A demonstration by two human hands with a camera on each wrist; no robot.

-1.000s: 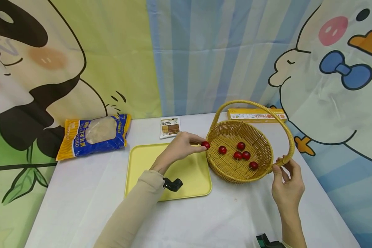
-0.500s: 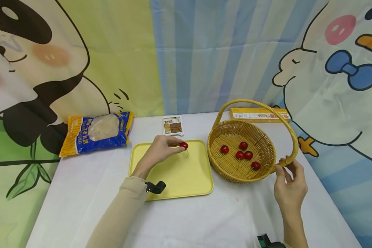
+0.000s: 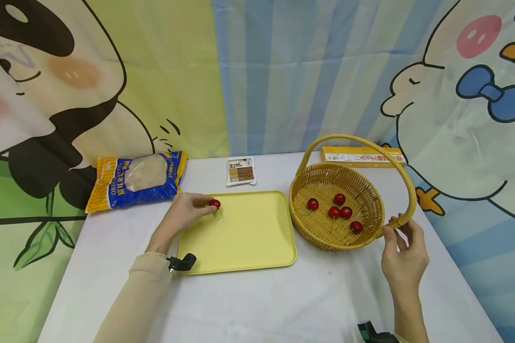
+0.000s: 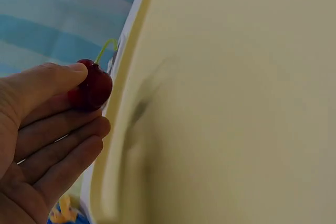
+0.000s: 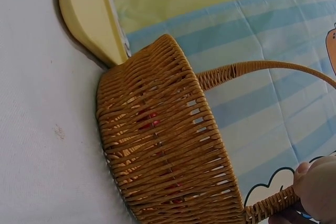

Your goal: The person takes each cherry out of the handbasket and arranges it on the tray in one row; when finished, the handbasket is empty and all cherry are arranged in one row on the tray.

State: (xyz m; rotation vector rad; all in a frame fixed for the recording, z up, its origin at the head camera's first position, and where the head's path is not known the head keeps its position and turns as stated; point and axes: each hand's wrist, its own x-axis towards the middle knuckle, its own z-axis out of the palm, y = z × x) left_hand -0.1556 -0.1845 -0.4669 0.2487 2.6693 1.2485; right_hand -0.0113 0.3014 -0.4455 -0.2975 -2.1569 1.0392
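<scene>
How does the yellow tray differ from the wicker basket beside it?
The yellow tray is flat, smooth and rectangular; the wicker basket is round, woven and deep, with an arched handle. Five cherries lie in the basket, while the tray bears none; the left hand pinches one cherry over it. Both are yellowish and stand on the white table.
</scene>
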